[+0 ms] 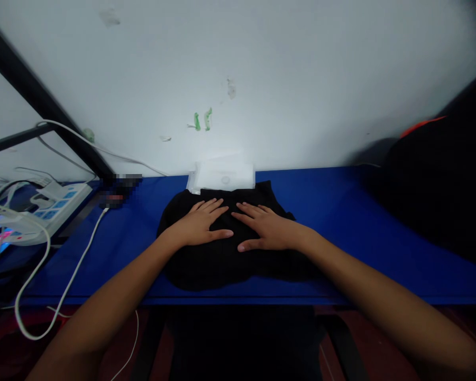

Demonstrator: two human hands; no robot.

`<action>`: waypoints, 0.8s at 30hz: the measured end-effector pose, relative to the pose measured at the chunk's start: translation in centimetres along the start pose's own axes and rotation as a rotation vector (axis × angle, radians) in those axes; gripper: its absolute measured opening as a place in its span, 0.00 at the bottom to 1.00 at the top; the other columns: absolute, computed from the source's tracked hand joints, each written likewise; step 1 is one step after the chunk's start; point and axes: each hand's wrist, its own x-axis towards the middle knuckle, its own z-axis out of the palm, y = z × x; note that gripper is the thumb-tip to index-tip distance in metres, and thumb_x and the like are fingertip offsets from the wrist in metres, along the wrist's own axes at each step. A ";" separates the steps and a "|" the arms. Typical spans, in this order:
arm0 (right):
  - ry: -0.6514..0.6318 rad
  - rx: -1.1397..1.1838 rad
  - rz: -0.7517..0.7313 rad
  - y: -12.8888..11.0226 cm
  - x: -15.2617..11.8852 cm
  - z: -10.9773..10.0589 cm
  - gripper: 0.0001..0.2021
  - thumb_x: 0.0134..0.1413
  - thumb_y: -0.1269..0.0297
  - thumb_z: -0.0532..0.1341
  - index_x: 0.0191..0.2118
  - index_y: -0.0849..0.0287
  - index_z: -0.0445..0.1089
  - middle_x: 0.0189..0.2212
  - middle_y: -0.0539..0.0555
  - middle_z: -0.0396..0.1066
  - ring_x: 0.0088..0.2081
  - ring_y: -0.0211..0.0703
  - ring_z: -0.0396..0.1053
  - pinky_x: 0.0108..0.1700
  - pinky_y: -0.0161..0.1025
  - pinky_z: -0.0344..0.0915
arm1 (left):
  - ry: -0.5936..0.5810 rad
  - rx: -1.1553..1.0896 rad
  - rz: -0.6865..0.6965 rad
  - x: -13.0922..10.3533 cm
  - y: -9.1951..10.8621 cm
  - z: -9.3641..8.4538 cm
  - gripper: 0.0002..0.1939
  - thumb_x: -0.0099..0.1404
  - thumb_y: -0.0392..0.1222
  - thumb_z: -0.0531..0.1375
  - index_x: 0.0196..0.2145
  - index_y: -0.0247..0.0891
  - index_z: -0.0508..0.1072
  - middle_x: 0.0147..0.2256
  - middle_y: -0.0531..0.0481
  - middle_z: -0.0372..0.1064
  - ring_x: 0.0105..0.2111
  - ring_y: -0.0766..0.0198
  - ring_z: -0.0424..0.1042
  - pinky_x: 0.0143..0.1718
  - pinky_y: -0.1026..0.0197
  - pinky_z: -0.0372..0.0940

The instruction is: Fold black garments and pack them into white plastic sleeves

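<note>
Resting palm-down, the fingers of the left hand (200, 225) and right hand (269, 228) are both touching a black cloth (214, 267) that is lying directly beneath them. Neither hand is nearer to it, since the left is covering part of its left half and the right part of its right half. The cloth's long axis is running from side to side, across the line of the forearms, and its near edge is spreading out on the person's side of the thumbs. The fingers are extending nearly straight and slightly fanned, gripping nothing that shows; the two thumbs are pointing toward each other, leaving a narrow gap of cloth between their tips.

Just beyond the fingertips, a white packet (226, 177) is lying against the cloth's far edge. All around, the blue table (333, 211) is carrying both, and past the packet the pale wall (301, 79) is rising. Well to the left of the left fingers, a power strip (57, 209) is sitting among white cables (79, 264). Well to the right of the right fingers, a large dark bulk (440, 196) is filling the side, too dim to identify.
</note>
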 end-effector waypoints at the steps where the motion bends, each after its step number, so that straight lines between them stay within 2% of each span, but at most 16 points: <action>1: 0.002 -0.001 0.002 0.0 0.0 0.0 0.51 0.49 0.28 0.51 0.69 0.62 0.47 0.69 0.67 0.38 0.69 0.63 0.37 0.66 0.62 0.40 | 0.003 0.001 0.001 0.0 0.0 0.0 0.43 0.64 0.72 0.46 0.67 0.41 0.51 0.69 0.43 0.40 0.69 0.51 0.38 0.66 0.46 0.36; 6: 0.004 0.005 0.002 0.0 0.0 0.1 0.51 0.49 0.28 0.52 0.69 0.62 0.47 0.69 0.67 0.38 0.69 0.64 0.37 0.66 0.63 0.41 | -0.003 0.002 -0.002 0.0 0.0 0.0 0.45 0.64 0.72 0.46 0.67 0.39 0.51 0.69 0.42 0.39 0.69 0.51 0.38 0.66 0.46 0.36; 19: 0.003 0.003 -0.003 -0.1 -0.1 -0.1 0.51 0.49 0.29 0.52 0.68 0.63 0.48 0.69 0.68 0.38 0.69 0.64 0.37 0.66 0.63 0.41 | -0.008 -0.014 0.005 -0.1 0.0 -0.1 0.43 0.65 0.71 0.46 0.67 0.40 0.51 0.69 0.42 0.39 0.69 0.50 0.37 0.66 0.47 0.35; 21: 0.005 0.007 -0.004 0.0 -0.1 -0.2 0.50 0.49 0.29 0.53 0.69 0.62 0.47 0.69 0.67 0.39 0.69 0.63 0.37 0.66 0.62 0.40 | -0.023 -0.033 0.023 -0.5 0.4 -0.6 0.42 0.64 0.70 0.49 0.66 0.40 0.52 0.69 0.42 0.40 0.69 0.49 0.37 0.66 0.45 0.35; 24: -0.032 0.031 -0.014 0.0 -0.4 -0.8 0.50 0.49 0.30 0.55 0.69 0.61 0.46 0.69 0.68 0.39 0.69 0.62 0.37 0.66 0.61 0.40 | -0.070 -0.107 0.115 -1.4 1.3 -1.7 0.44 0.59 0.70 0.57 0.65 0.46 0.54 0.68 0.43 0.43 0.68 0.47 0.40 0.66 0.43 0.38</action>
